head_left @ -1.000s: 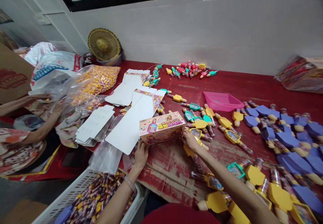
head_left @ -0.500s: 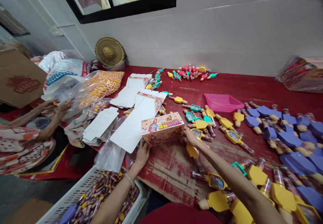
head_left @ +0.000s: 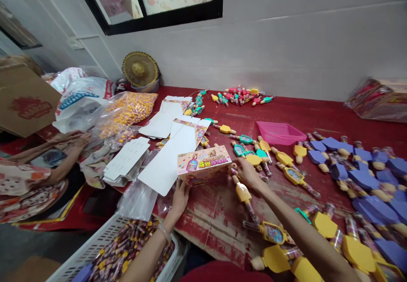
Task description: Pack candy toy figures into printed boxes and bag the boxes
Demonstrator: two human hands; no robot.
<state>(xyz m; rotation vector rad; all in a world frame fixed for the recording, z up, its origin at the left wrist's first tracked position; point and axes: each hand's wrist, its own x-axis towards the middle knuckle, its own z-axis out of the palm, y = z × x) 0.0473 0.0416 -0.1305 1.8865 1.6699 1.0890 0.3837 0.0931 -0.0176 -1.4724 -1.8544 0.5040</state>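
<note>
left hand (head_left: pixel 180 200) has its fingers spread against the near edge of a pink cardboard doll-print box (head_left: pixel 203 165), right hand (head_left: pixel 247 174) holds the box's right end with fingers close together. box sits on a flat white card blank (head_left: pixel 162 167), toward the front of the red wooden worktop (head_left: pixel 213 214), with a yellow-topped clear candy tube (head_left: pixel 243 194) just beside the right hand.

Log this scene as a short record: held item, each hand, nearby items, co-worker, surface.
held item: printed doll box, between both hands
left hand: at the box's near edge
right hand: at the box's right end, beside a yellow doll-shaped tube
nearby items: white die-cut card blanks, white plastic crate, pink plastic tray
co-worker: a person's hands beside a clear plastic bag
surface: worn red table
</note>
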